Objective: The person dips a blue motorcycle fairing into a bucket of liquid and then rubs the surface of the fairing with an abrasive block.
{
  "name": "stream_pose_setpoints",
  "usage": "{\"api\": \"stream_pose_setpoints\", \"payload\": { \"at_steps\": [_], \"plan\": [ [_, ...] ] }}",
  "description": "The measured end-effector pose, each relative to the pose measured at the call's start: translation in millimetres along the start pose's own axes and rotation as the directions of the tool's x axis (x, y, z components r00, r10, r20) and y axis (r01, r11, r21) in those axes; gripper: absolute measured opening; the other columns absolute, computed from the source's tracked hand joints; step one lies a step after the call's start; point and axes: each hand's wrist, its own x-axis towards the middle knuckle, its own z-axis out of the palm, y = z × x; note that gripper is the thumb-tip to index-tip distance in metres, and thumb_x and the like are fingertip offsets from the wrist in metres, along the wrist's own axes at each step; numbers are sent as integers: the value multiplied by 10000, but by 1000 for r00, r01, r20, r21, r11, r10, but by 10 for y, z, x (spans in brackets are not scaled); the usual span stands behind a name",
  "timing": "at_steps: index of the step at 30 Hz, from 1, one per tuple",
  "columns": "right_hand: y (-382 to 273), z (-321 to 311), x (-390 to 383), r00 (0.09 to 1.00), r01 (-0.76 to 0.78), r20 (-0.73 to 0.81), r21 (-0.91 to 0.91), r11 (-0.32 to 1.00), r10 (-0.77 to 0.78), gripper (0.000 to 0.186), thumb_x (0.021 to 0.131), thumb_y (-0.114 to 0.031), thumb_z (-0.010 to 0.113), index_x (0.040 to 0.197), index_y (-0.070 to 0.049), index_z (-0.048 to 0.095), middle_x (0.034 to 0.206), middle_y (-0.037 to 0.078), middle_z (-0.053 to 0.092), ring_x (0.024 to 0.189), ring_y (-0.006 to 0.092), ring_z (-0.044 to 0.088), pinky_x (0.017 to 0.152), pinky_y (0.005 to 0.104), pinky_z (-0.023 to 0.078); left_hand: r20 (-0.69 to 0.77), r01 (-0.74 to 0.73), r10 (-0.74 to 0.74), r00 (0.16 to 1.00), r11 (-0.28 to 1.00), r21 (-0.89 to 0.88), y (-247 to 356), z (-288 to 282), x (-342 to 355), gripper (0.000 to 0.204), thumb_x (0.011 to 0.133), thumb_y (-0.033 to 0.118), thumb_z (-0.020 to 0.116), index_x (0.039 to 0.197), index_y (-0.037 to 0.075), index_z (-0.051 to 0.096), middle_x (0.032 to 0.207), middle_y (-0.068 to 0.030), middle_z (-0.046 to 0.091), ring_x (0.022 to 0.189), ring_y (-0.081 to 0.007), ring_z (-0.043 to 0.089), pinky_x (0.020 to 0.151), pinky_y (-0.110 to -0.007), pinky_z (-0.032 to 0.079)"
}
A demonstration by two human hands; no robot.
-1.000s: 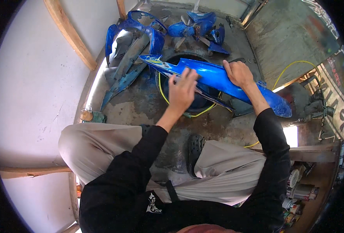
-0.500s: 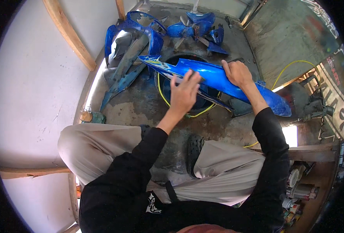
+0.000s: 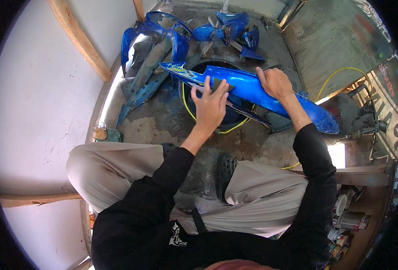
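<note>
A long blue plastic panel [image 3: 238, 84] slants across the middle, with scuffed grey and yellowish patches along its pointed left end. My right hand [image 3: 275, 85] is closed over the panel's upper edge, right of its middle. My left hand [image 3: 210, 108] rests its fingertips, somewhat spread, on a small dark pad [image 3: 223, 83] against the panel's face, left of centre. Beneath the panel is a round dark tub [image 3: 235, 117], partly hidden, with a yellow hose [image 3: 229, 130] around its near side.
More blue panels [image 3: 181, 45] lie behind at left and right [image 3: 232, 27]. A small jar [image 3: 100, 133] stands by the left wall [image 3: 37, 112]. A dark machine [image 3: 361, 121] with yellow hose is at right, several cans [image 3: 347, 220] on a low wooden shelf. My legs are folded in front.
My left hand has shifted a little right, then back left along the panel, its fingers changing spread. The panel has risen very slightly; my right hand keeps its grip.
</note>
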Motion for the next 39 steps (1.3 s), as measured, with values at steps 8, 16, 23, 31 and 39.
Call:
{"api": "stream_pose_setpoints", "payload": {
  "at_steps": [8, 16, 23, 31, 39],
  "plan": [
    [-128, -64, 33, 1000, 15, -15, 5, 1000, -15, 595, 1089, -431, 472, 807, -7, 780, 835, 318, 713, 816, 512, 716, 826, 581, 579, -131, 254, -231, 964, 946, 203, -915, -115, 135, 330, 1082, 250, 545, 1366, 127, 660, 1452, -67, 636, 1456, -358, 448, 1126, -689, 273],
    [-33, 12, 7, 998, 35, -45, 6, 999, -35, 594, 1091, -424, 484, 790, -2, 774, 820, 318, 703, 815, 511, 707, 814, 581, 569, -7, -4, 4, 1000, 997, -78, 9, 16, -70, 360, 1081, 210, 546, 1410, 131, 668, 1493, -45, 637, 1502, -308, 443, 1162, -622, 199],
    [-88, -3, 55, 999, 34, -31, 3, 999, -34, 624, 1085, -431, 478, 750, 19, 750, 814, 322, 705, 801, 516, 711, 801, 578, 581, -122, 222, -201, 972, 953, 204, -918, -97, 137, 339, 1063, 248, 566, 1378, 161, 660, 1486, -22, 628, 1496, -339, 427, 1109, -652, 269],
    [17, 18, 20, 999, 35, -26, 23, 999, -34, 621, 1085, -423, 471, 758, 24, 752, 810, 320, 705, 798, 514, 712, 802, 584, 578, -46, -34, 31, 998, 998, -55, -49, -15, -26, 375, 1068, 231, 569, 1424, 143, 651, 1483, -51, 633, 1513, -334, 418, 1128, -573, 229],
    [-123, -36, 44, 1000, 9, -27, 13, 1000, -9, 605, 1080, -412, 482, 754, 21, 750, 806, 316, 704, 795, 506, 715, 800, 584, 577, -119, 283, -264, 957, 940, 191, -915, -75, 49, 349, 1077, 246, 539, 1395, 164, 658, 1488, -49, 620, 1498, -337, 416, 1096, -614, 285]
  ]
}}
